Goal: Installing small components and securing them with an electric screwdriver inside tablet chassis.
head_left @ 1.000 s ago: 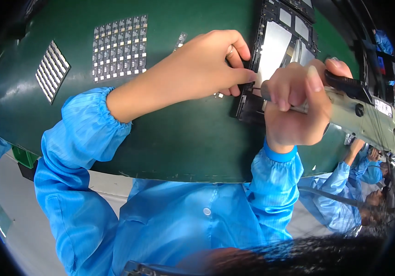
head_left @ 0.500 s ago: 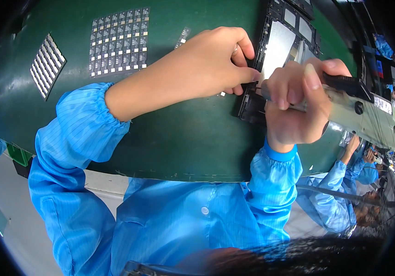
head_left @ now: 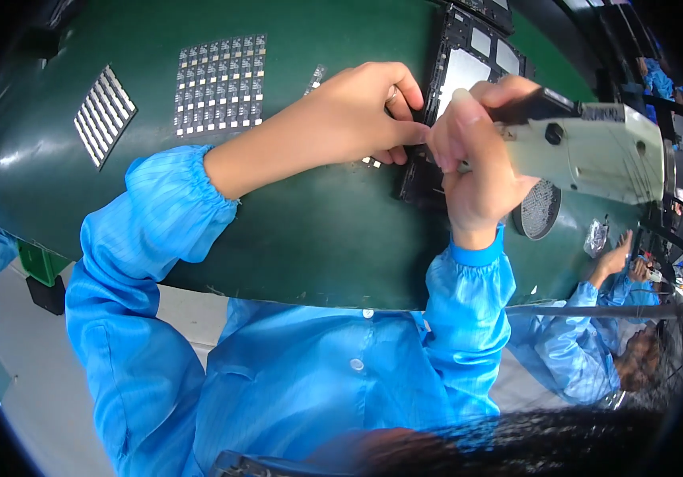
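Observation:
At the left edge of a black device frame [head_left: 421, 179] with silvery plates, my left hand [head_left: 361, 111] has its fingers curled and its thumb on the frame. A ring shows on one finger. My right hand [head_left: 480, 151] is wrapped round a pale, black-topped electric screwdriver [head_left: 604, 151], held over the frame. Its tip is hidden behind my fingers. Beneath my left hand lies a strip of small black and white parts [head_left: 315, 79], mostly covered by the hand.
A sheet of small black parts with white ends [head_left: 220, 83] lies left of my forearm, with a slanted sheet of white strips [head_left: 105, 118] farther left. A round dish of tiny grey pieces [head_left: 538, 211] stands behind my right wrist. Another person's hand [head_left: 615, 258] rests at the far right.
My right hand and the screwdriver have shifted left and the tool has tilted, uncovering the round dish. My left hand stays at the frame's edge. The whole view has shifted slightly.

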The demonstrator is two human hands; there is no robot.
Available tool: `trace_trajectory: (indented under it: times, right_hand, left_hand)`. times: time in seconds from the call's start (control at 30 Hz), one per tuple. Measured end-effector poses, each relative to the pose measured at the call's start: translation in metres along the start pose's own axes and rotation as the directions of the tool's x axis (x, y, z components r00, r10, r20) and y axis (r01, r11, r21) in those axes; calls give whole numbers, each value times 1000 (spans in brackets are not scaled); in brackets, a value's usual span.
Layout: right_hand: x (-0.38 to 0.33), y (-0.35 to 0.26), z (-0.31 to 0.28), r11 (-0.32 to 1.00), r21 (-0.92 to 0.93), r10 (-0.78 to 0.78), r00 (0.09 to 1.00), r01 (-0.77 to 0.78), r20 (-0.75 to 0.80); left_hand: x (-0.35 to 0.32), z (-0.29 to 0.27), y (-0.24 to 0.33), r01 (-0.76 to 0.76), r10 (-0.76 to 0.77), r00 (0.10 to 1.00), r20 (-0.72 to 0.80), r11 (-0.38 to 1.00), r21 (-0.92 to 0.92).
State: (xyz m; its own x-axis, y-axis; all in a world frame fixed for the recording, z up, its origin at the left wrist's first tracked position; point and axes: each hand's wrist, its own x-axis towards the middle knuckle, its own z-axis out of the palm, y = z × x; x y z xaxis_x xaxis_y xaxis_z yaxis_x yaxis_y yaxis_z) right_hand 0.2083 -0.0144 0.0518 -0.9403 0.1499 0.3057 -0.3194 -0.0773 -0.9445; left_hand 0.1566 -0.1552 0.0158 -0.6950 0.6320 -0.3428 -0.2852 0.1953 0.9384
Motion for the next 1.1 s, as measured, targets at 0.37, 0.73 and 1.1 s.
trace_trajectory:
  times: [0.37, 0.73, 1.1]
  right_hand:
    - [8, 4, -9, 946, 317, 59, 998, -63, 22]
    - [5, 4, -12, 935, 353, 12, 1000, -21, 28]
    - [5, 2, -11, 955, 290, 70, 998, -66, -4]
  left_hand:
    - [0, 0, 4, -45, 45, 999, -8, 999, 18]
    - [0, 2, 2, -39, 40, 999, -24, 999, 16]
    - [-1, 3, 4, -55, 55, 998, -21, 998, 5]
